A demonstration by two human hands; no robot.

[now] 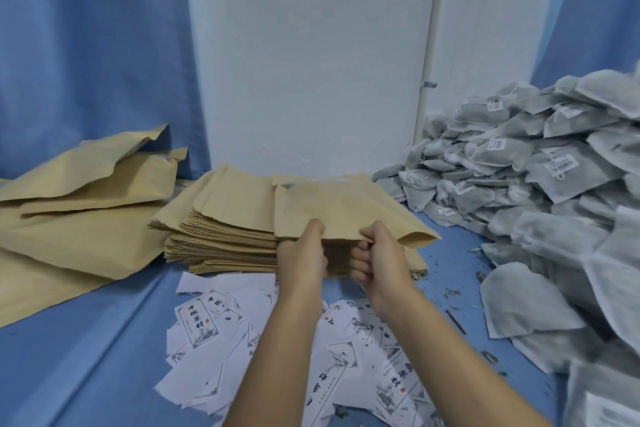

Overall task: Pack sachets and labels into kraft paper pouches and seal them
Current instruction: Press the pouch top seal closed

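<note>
Both forearms stretched forward, side by side. Left hand [302, 253] and right hand [382, 253] pinch near edge of kraft pouch [346, 206]: thumbs on top, fingers [360, 262] curled beneath. Pouch sits over pouch stack [221, 236]. Labels [277, 340] at 6 o'clock, sachets [519, 166] at 3 o'clock.

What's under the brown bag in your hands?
Under the held pouch lies a stack of pouches. The left hand and right hand grip the pouch's edge. It covers the stack's right part.
</note>
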